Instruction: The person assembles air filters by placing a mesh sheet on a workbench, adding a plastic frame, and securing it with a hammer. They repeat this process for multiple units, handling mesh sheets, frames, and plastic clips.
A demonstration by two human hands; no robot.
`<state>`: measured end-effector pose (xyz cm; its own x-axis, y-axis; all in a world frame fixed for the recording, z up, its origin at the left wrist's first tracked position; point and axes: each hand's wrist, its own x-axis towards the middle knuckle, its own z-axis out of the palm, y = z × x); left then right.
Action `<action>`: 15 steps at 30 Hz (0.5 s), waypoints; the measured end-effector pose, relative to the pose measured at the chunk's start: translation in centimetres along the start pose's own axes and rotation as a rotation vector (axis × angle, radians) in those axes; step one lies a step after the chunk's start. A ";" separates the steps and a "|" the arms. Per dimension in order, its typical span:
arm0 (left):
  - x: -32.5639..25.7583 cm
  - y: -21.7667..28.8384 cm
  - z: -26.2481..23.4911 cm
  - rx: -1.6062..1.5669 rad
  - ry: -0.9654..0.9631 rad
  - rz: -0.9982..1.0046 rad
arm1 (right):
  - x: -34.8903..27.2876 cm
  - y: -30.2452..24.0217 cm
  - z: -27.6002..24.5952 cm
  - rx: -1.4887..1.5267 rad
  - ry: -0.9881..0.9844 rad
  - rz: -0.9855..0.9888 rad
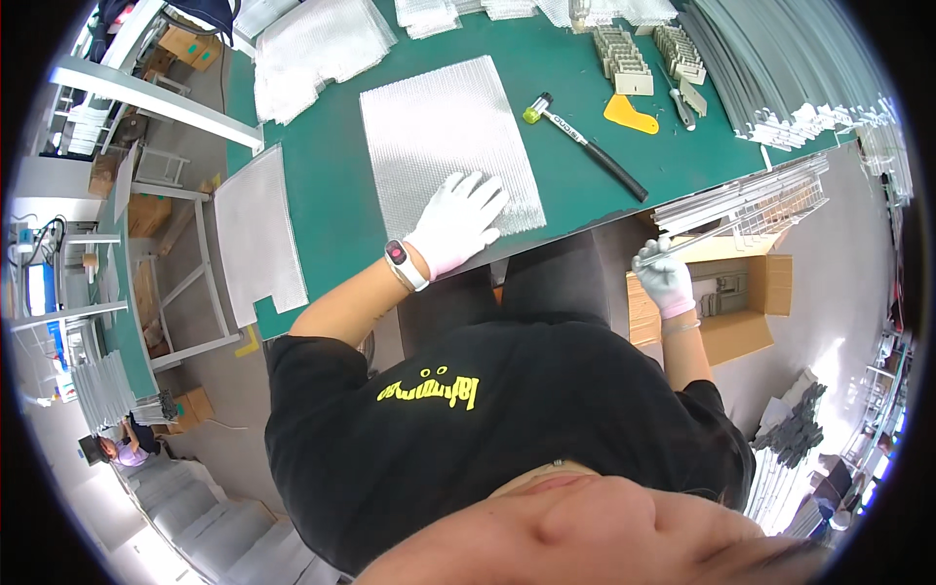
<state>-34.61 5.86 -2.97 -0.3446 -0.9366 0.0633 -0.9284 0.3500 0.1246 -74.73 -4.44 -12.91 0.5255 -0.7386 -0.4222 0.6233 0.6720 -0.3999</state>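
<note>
My left hand (pixel 456 220), in a white glove, lies flat with its fingers spread on the lower part of a silvery mesh sheet (pixel 439 117). The sheet rests on the green tabletop (pixel 331 205) in front of me. Off the table's right front edge, my gloved right hand (pixel 665 280) pinches the near end of a thin light metal strip (pixel 694 240). Beside that hand lies a bundle of similar strips (pixel 746 202). A hammer (pixel 593 151) with a black grip and a yellow-green face lies right of the sheet.
A yellow scraper (pixel 631 114), a screwdriver (pixel 682 109) and rows of beige corner pieces (pixel 624 66) lie farther back. Long grey profiles (pixel 780 73) fill the back right. Mesh stacks (pixel 317 54) stand back left; another sheet (pixel 261 234) overhangs the left edge. An open carton (pixel 736 336) sits below right.
</note>
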 end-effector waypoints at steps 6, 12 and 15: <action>2.0 6.6 2.2 -0.584 0.251 0.128 | -0.9 6.0 10.2 -0.155 -0.305 -0.007; 3.1 11.8 6.0 -1.642 0.604 -0.035 | -1.3 6.9 15.4 -0.204 -0.249 0.111; 0.5 8.1 3.3 -1.539 0.770 -0.092 | -0.8 3.6 12.7 0.012 -0.239 0.009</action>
<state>-42.75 8.16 -5.17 0.2653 -0.8911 0.3681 0.1939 0.4233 0.8850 -65.53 -2.06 -3.67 0.6520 -0.7254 -0.2206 0.6243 0.6787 -0.3869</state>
